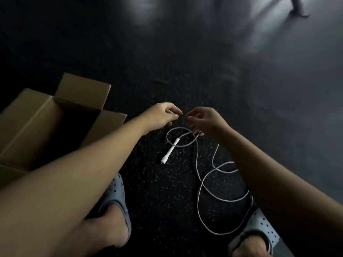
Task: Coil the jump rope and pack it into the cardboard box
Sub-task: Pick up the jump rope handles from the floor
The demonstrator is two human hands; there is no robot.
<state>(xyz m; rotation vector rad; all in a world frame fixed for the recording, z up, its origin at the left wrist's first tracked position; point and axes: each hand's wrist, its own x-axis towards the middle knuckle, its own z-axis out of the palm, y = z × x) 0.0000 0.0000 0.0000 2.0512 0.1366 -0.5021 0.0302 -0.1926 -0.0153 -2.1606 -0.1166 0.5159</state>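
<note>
The right arm hides part of the jump rope [202, 184]. Its white handle [169, 151] points to the lower left. I cannot tell if the left hand [163, 115] or right hand [204, 120] pinches it.

Floor [185, 75] under where I'm gripping is dark and speckled, with pale glare patches way past my grip, up top. My clogs are back toward me: left clog [117, 197] below and left of the grip, right clog [263, 229] below and right. Some blurry grey thing [299, 8] sits far off, top right, can't tell what it is.
</note>
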